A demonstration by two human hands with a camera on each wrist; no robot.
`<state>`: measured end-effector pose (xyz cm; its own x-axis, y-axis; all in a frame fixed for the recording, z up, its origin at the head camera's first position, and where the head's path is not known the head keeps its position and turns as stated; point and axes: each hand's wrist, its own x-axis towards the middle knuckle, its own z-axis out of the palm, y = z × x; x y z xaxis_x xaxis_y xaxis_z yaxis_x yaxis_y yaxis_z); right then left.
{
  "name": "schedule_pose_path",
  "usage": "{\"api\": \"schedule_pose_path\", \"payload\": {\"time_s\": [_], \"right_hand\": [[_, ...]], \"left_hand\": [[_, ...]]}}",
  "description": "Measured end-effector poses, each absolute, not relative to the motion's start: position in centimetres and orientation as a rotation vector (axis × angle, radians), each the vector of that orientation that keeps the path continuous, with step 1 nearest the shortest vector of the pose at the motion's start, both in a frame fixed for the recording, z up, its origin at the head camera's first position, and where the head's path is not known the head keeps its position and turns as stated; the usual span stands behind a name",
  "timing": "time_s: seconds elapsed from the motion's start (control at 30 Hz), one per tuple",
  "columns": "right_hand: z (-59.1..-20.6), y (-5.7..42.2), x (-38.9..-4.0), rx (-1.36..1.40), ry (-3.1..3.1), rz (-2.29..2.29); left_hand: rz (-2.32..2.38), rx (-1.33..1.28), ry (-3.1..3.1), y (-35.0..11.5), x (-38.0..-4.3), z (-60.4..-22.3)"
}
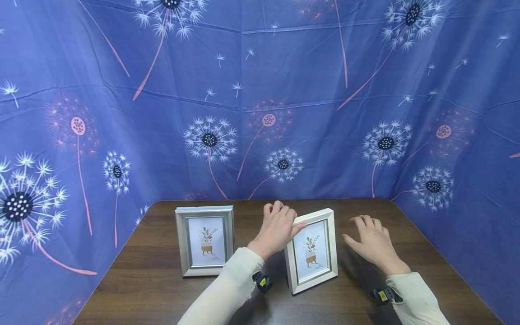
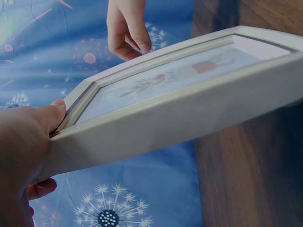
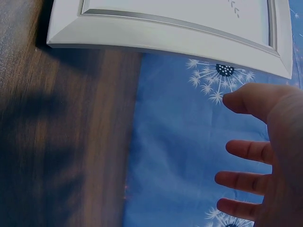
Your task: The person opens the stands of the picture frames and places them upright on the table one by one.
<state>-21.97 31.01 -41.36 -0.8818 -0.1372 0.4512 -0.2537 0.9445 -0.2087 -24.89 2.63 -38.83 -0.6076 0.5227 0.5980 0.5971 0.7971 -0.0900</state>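
My left hand [image 1: 277, 228] grips the upper left corner of a white picture frame [image 1: 334, 243], thumb on the front and fingers behind. The frame stands tilted, its picture of a potted plant facing me. In the left wrist view the thumb presses the end of the white frame [image 2: 142, 127], and other fingertips show beneath it. To the right of the frame, my right hand [image 1: 373, 241] is held apart from it with fingers spread and nothing in them. The right wrist view shows the right hand [image 3: 265, 156] beside the frame's edge [image 3: 165, 35].
A silver picture frame [image 1: 184, 243] with a similar plant picture stands upright on the left of the brown wooden table [image 1: 138, 271]. Behind the table hangs a blue cloth [image 1: 325, 135] with dandelion prints, which also runs along both sides.
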Motion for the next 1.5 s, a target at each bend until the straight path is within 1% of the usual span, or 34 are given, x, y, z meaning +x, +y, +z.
{"api": "schedule_pose_path", "payload": {"time_s": [0.9,1.5], "right_hand": [[-41.1,31.1,-21.2,0.289,-2.644,0.351],[-41.5,31.1,-21.1,0.4,-2.612,0.372]], "left_hand": [[-0.085,-0.925,-2.244,1.8,-23.5,-36.4],[0.011,-1.017,-2.187,0.7,-23.0,-35.6]]}}
